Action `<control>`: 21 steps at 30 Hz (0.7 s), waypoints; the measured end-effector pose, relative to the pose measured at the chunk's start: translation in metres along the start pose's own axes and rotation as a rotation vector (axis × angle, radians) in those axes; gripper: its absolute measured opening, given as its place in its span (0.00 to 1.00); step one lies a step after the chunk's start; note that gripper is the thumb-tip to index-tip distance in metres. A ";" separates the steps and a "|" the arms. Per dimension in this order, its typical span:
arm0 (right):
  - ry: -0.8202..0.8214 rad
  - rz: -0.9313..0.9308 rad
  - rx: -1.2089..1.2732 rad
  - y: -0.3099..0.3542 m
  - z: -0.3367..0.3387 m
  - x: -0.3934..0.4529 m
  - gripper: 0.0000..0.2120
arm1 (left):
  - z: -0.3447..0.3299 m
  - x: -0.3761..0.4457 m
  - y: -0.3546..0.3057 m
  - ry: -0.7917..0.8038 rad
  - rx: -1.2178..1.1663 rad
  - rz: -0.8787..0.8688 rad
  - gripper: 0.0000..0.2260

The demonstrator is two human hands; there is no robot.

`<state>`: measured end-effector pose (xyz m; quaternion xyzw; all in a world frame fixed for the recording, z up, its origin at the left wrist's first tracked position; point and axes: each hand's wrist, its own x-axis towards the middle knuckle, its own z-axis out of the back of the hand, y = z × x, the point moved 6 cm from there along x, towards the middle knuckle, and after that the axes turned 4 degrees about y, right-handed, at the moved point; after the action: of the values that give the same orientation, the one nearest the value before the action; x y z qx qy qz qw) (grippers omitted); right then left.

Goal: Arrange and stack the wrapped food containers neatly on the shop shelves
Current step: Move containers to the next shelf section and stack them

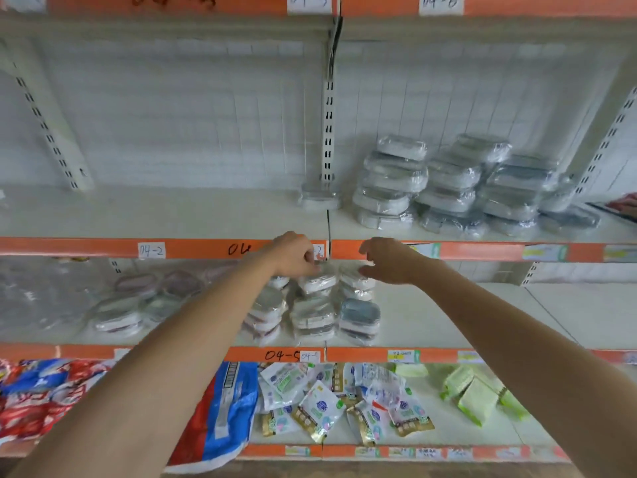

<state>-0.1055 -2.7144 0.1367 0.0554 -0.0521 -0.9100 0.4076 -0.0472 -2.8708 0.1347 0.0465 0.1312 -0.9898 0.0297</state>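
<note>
Wrapped food containers stand in low stacks (pixel 315 313) on the middle shelf (pixel 448 312), under the orange rail. My left hand (pixel 293 253) reaches in and pinches the plastic wrap of the top container (pixel 319 279) of the centre stack. My right hand (pixel 387 260) hovers just right of it with fingers loosely curled over the neighbouring stack (pixel 356 281), holding nothing. On the upper shelf, taller stacks of wrapped containers (pixel 458 188) fill the right half, and a single container (pixel 319 198) sits by the upright post.
More wrapped containers (pixel 144 301) lie loosely at the middle shelf's left. The bottom shelf holds a red-and-blue bag (pixel 224 415), small sachets (pixel 344 398) and green packs (pixel 479 391). The upper shelf's left half (pixel 155 212) is bare.
</note>
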 end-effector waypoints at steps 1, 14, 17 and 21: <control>-0.022 -0.007 0.004 -0.001 0.010 0.001 0.22 | 0.010 0.002 0.000 -0.043 0.000 0.005 0.12; -0.252 -0.165 -0.055 -0.094 0.098 0.104 0.26 | 0.028 0.131 0.030 -0.042 -0.002 0.028 0.25; -0.255 -0.177 -0.089 -0.120 0.113 0.137 0.29 | 0.034 0.172 0.035 -0.049 -0.007 0.059 0.24; -0.161 -0.201 -0.106 -0.155 0.117 0.170 0.41 | 0.051 0.225 0.036 -0.071 -0.039 0.100 0.23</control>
<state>-0.3488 -2.7329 0.2210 -0.0346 -0.0310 -0.9492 0.3112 -0.2726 -2.9294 0.1524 0.0171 0.1468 -0.9854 0.0847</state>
